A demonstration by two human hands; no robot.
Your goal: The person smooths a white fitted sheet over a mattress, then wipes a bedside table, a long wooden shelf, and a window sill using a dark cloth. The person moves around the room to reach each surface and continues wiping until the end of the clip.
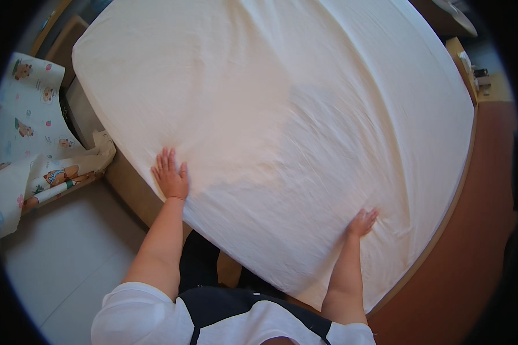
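A cream fitted sheet (241,142) covers the mattress in front of me, with long folds running through its right half and finer wrinkles near my right hand. My left hand (171,174) lies flat on the sheet near the bed's left edge, its fingers spread. Farther right, my right hand (362,223) presses on the sheet close to the near corner. Its fingers point away from me, and small creases spread from the fingertips. I see nothing held in either hand.
On the left, a white cloth printed with cartoon bears (39,116) hangs beside the bed. A wooden bed frame (127,189) borders the mattress. Small objects (482,77) sit on a wooden surface at the far right. Pale floor tiles (82,258) show at lower left.
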